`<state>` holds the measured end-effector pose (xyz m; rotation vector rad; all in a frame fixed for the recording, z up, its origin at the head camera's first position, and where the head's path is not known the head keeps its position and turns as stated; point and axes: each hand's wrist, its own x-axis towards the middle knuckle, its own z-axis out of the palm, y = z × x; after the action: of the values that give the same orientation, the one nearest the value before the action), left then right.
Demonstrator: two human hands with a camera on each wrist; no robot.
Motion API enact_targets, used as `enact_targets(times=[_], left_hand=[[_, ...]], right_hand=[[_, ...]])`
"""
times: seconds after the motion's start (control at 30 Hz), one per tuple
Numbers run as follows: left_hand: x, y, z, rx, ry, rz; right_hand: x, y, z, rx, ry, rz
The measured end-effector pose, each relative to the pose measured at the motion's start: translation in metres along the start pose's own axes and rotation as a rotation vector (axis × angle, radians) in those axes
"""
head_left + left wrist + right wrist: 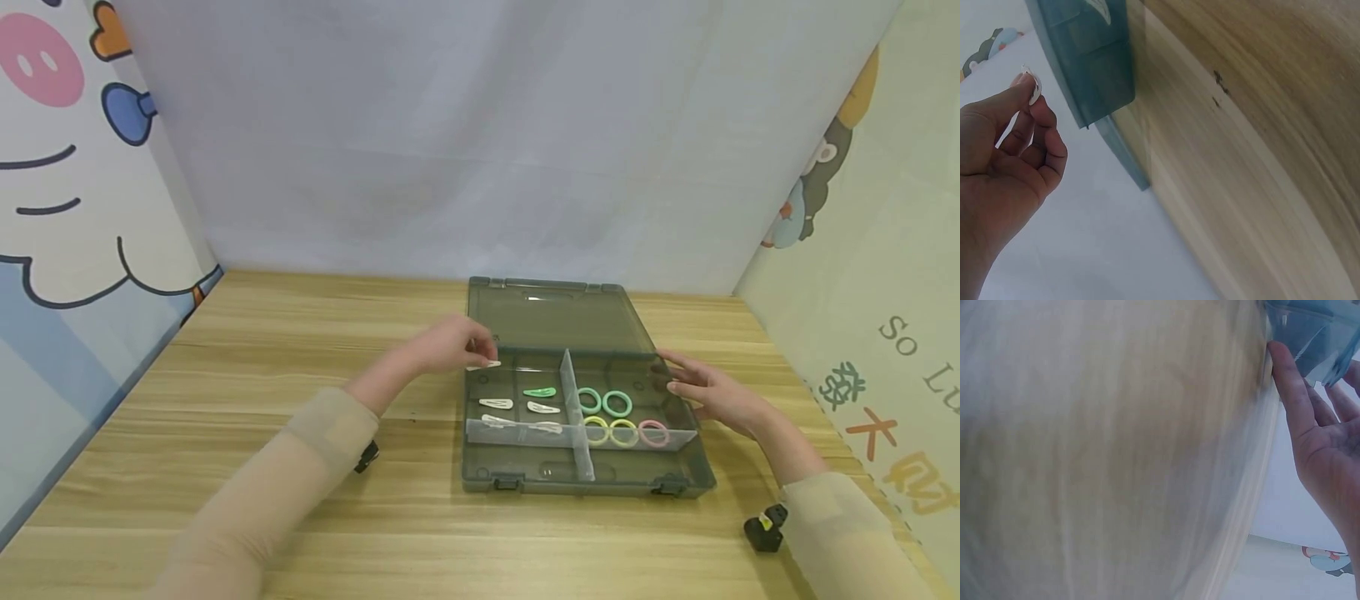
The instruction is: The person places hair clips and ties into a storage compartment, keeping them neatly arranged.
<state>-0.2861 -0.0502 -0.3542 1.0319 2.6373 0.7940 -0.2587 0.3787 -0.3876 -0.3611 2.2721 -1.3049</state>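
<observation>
My left hand point(450, 343) pinches a white snap hair clip point(1036, 90) between thumb and fingertip, over the left edge of a grey see-through divided box point(615, 487). Inside the box's left compartment lie a green hair clip point(540, 392) and several white hair clips point(496, 403). To the right of the divider point(567, 375) are teal rings point(617, 404), yellow rings point(623, 431) and a pink ring point(653, 433) that look like hair ties. With fingers extended, my right hand point(716, 396) touches the box's right side.
The box's lid point(555, 321) lies folded back toward the white cloth backdrop point(480, 167). Wood-grain tabletop point(300, 333) stretches around the box. Printed panels stand at the left point(60, 192) and right point(862, 275) sides. Two latches point(507, 482) sit on the box's front.
</observation>
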Motion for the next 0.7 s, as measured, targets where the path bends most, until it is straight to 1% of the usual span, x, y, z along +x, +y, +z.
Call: enact_targets(times=[0.07,0.2,0.4,0.57,0.7], left_hand=[[0.004,-0.001,0.004,-0.003,-0.015,0.004],[0.011,-0.001,0.011,0.021,-0.041,0.019],[0.017,0.000,0.019,0.085,-0.057,0.046],[0.021,0.000,0.026,0.202,-0.055,0.067],[0.022,0.002,0.029,0.288,-0.077,0.059]], right_hand=[[0.000,0.000,0.000,-0.002,-0.001,-0.001],[0.001,0.001,0.000,-0.008,0.000,-0.005],[0.002,0.001,0.000,-0.004,-0.004,-0.008],[0.002,0.000,0.000,-0.009,-0.004,-0.004],[0.002,-0.001,0.000,-0.017,-0.003,-0.002]])
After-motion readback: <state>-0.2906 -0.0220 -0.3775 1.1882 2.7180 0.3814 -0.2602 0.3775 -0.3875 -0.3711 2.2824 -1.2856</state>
